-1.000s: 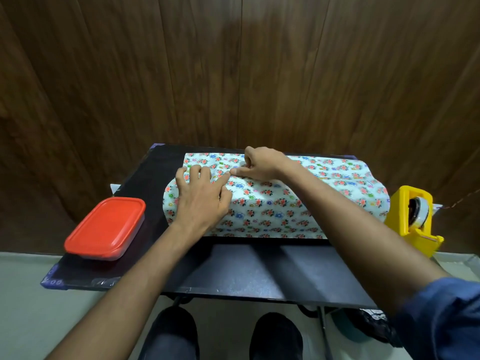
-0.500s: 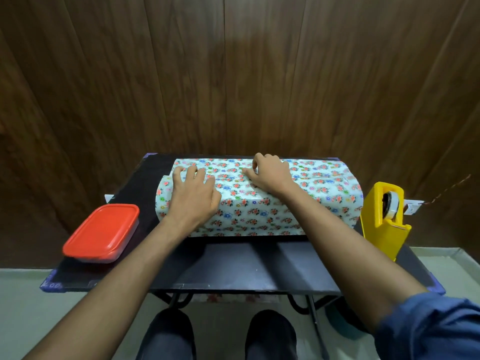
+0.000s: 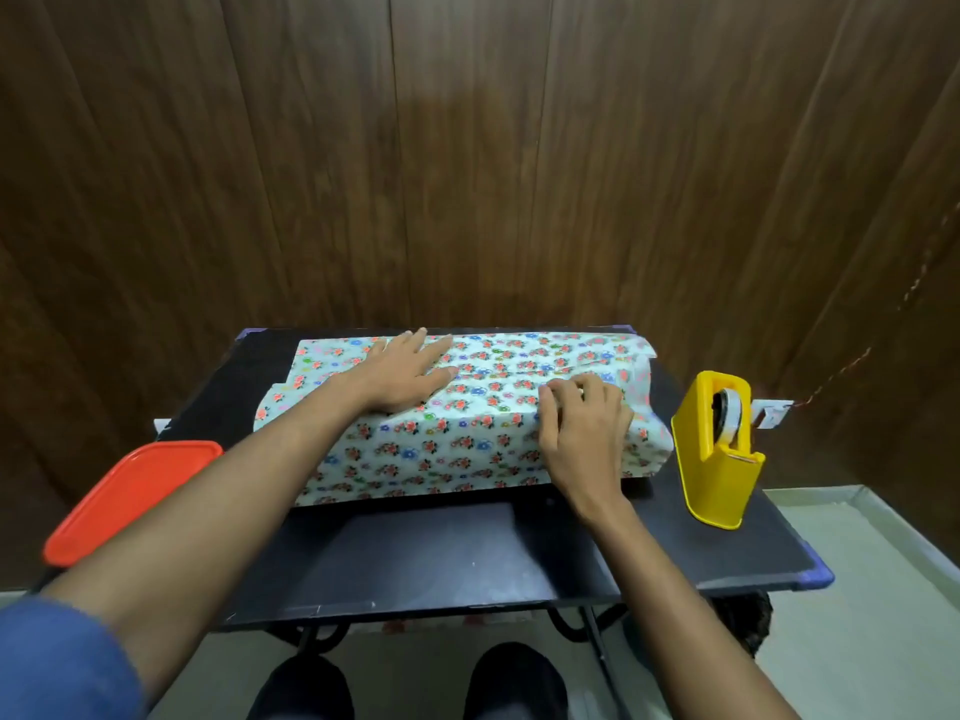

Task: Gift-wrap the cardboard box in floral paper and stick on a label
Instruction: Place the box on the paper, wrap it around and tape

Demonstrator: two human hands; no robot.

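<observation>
Fingers [image 3: 415, 341] of the left hand [image 3: 402, 374] lie straight and slightly spread, pressing flat on the top of the floral paper [image 3: 467, 439], while the right hand [image 3: 582, 428] rests on the near top edge toward the right end with fingers curled, their tips pressing the sheet. Floral paper covers the cardboard box completely, its ends open and flaring, and the parcel sits at the back centre of the black table [image 3: 441, 553]. Orange-lidded container [image 3: 130, 496] lies at the left table edge; yellow tape dispenser [image 3: 719, 449] stands upright just right of the parcel.
</observation>
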